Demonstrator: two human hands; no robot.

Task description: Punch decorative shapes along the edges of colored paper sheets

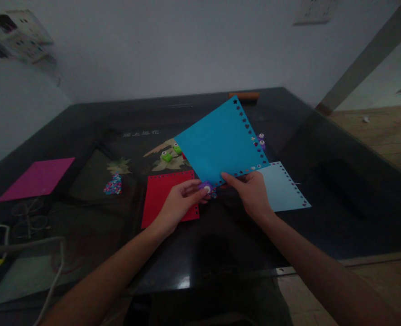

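A blue sheet point(217, 140) is held up at a tilt, with small shapes punched along its right and lower edges. My left hand point(183, 199) grips a purple punch point(206, 187) at the sheet's lower corner, thumb on the punch. My right hand point(251, 192) pinches the lower edge of the blue sheet. Beneath my left hand lies a red sheet point(163, 192) with holes along its top and right edges. A light blue sheet point(284, 188), also punched along its right edge, lies to the right, partly behind my right hand.
Green punches point(167, 156) lie behind the red sheet, and purple ones point(261, 145) beyond the blue sheet's right edge. Colourful punched bits point(114, 184) and a magenta sheet point(37, 179) are on the left. A brown roll point(244, 96) lies at the table's back edge.
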